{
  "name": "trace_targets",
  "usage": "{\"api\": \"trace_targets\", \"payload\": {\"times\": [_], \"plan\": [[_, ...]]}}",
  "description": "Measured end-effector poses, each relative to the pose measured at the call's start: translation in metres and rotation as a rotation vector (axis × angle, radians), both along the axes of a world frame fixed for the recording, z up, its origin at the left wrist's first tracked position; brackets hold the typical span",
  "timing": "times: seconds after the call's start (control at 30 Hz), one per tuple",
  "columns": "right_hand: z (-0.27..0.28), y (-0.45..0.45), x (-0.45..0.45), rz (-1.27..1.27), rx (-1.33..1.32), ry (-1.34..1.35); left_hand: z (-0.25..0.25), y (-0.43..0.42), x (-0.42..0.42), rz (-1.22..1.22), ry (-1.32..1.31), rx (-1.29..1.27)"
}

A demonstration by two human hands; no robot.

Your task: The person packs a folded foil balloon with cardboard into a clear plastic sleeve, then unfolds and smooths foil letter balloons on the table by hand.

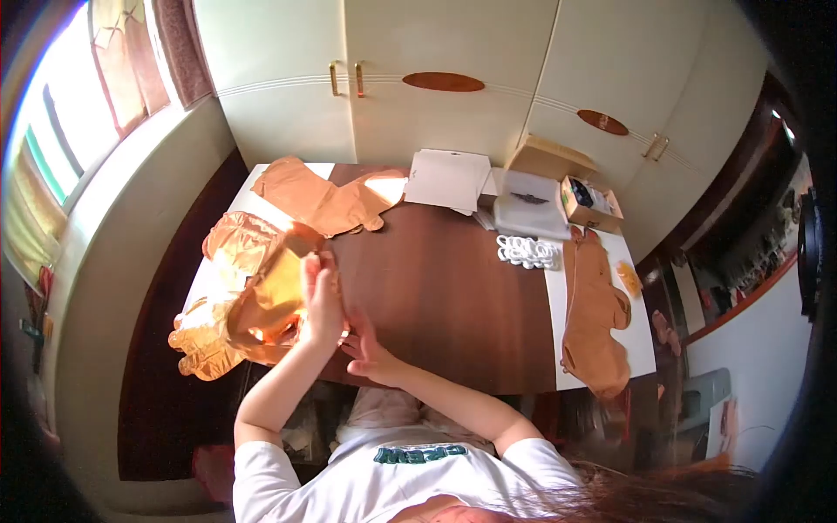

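A crumpled, shiny orange-brown foil-like piece lies at the left of the table, its near part puffed up and catching the sunlight. My left hand is against its right side, fingers stretched away from me; whether they touch it all along is unclear. Just to the right, my right hand is low over the table's near edge with its fingers apart, close to my left wrist. Nothing shows in its fingers. Behind the crumpled piece lies a flatter brown piece with a wavy outline.
White cards, a clear plastic packet and an open box stand at the back right. Nearer are white ring-like loops, another brown wavy-edged piece and a small yellow item. Cabinet doors border the table's far side.
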State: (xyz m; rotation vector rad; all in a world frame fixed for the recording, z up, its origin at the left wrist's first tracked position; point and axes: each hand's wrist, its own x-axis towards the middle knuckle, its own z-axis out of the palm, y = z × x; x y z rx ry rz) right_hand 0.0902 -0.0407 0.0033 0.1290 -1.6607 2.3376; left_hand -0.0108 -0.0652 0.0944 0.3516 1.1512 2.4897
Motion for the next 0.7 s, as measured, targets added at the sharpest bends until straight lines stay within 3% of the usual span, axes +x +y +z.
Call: {"api": "trace_targets", "payload": {"times": [0.07, 0.1, 0.13, 0.2, 0.3, 0.4, 0.6, 0.7], "plan": [[-0.014, 0.005, 0.009, -0.172, -0.149, 0.048, -0.031, 0.019, 0.009, -0.122, 0.033, -0.18], [-0.013, 0.017, 0.015, -0.306, 0.062, -0.094, -0.038, 0.03, 0.015, -0.137, -0.023, -0.257], [-0.011, 0.023, 0.021, -0.349, -0.077, -0.13, -0.04, 0.041, 0.022, -0.151, -0.077, -0.334], [-0.004, 0.032, 0.033, -0.433, -0.355, -0.195, -0.065, 0.064, 0.021, -0.364, -0.312, -0.184], [0.007, 0.055, 0.047, -0.462, -0.334, -0.316, -0.047, 0.068, 0.044, -0.497, -0.435, -0.189], [-0.011, 0.075, 0.052, -0.558, -0.31, -0.407, -0.034, 0.056, 0.047, -0.545, 0.03, -0.346], [0.017, 0.107, 0.071, -0.78, -0.324, -0.373, 0.015, 0.002, 0.004, -0.779, 0.081, -0.497], [-0.015, 0.115, 0.069, -1.168, 0.106, -0.24, 0.003, -0.031, -0.038, -0.851, 0.688, -0.616]]}}
